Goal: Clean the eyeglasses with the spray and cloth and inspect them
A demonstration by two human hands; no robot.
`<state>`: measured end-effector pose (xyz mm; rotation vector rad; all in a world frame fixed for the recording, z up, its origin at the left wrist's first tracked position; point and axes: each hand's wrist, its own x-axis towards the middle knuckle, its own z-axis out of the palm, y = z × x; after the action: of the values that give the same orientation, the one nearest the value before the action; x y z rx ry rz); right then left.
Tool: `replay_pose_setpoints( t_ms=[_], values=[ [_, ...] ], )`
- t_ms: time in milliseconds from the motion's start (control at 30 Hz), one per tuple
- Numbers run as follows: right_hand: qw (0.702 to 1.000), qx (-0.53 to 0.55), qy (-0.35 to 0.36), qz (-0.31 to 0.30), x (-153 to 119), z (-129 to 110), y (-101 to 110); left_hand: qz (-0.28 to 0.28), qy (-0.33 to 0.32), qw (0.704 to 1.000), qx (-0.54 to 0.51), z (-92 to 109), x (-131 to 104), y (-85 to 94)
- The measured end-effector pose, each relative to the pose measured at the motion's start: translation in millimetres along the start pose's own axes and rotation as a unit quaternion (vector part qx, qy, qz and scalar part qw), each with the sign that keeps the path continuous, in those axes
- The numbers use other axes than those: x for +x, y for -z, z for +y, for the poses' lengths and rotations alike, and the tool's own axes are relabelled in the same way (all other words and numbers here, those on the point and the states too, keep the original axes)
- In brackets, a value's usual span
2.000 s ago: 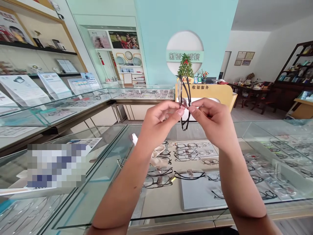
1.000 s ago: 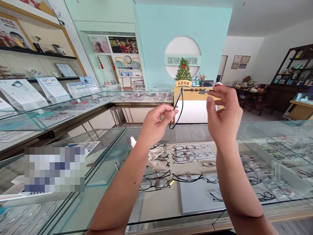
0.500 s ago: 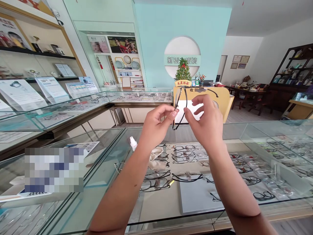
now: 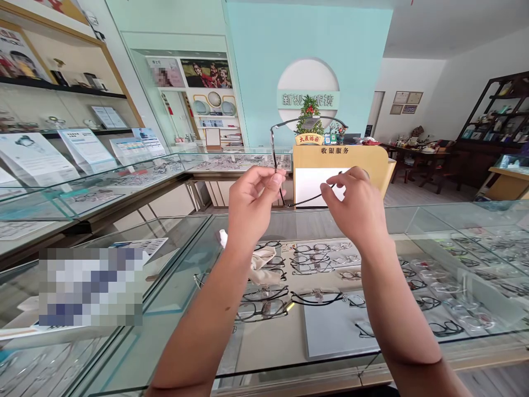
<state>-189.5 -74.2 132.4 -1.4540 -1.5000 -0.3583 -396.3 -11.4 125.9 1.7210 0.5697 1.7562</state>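
My left hand (image 4: 253,203) pinches a pair of dark, thin-framed eyeglasses (image 4: 273,146) by the front, between thumb and fingers. The glasses are raised above the counter and turned on their side, with both temples pointing to the right. The upper temple stretches across in front of a small plant. At the lower temple, my right hand (image 4: 359,205) is closed, its thumb and fingers on the tip part. Below my hands, several eyeglasses (image 4: 316,298) lie in rows in the display, beside a beige cloth (image 4: 264,267) and a white bottle (image 4: 223,238), partly hidden by my left arm.
A glass display counter (image 4: 264,380) spans the front, with a grey flat panel (image 4: 334,331) inside. More glass cases (image 4: 235,160) run along the left and back. A wooden cashier desk (image 4: 382,165) stands beyond my hands. Paper stands (image 4: 37,160) line the left case.
The glasses have turned, so their front faces more sideways and the temples spread apart. My left hand has shifted left. My right hand has closed on the lower temple.
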Motion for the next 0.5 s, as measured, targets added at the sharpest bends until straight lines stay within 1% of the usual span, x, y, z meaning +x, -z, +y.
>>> replay_pose_setpoints(
  t_ms=[100, 167, 233, 300, 367, 433, 500],
  values=[
    [0.998, -0.031, 0.000, -0.045, -2.0, 1.8, 0.4, 0.006, -0.015, 1.000, 0.013, -1.9, 0.5, 0.5],
    [0.998, -0.049, 0.009, -0.045, -3.5, -0.8, 0.6, 0.001, -0.018, 1.000, 0.013, -1.3, -0.7, -0.3],
    [0.998, -0.030, 0.039, -0.027, -5.1, -6.8, 1.5, -0.010, -0.012, 1.000, 0.009, 0.9, -3.2, -1.5],
    [0.995, 0.047, 0.088, -0.031, -7.0, -14.9, 2.7, -0.034, -0.006, 0.999, 0.007, 4.6, -6.5, -2.4],
    [0.978, 0.147, 0.135, -0.064, -9.2, -22.3, 3.1, -0.065, -0.001, 0.998, 0.007, 9.2, -9.5, -2.1],
    [0.956, 0.228, 0.155, -0.098, -11.1, -27.1, 1.4, -0.083, 0.006, 0.997, 0.000, 14.2, -11.1, -0.3],
    [0.940, 0.278, 0.156, -0.121, -12.3, -29.0, -2.8, -0.092, 0.027, 0.995, -0.019, 18.8, -11.7, 2.5]
  ],
)
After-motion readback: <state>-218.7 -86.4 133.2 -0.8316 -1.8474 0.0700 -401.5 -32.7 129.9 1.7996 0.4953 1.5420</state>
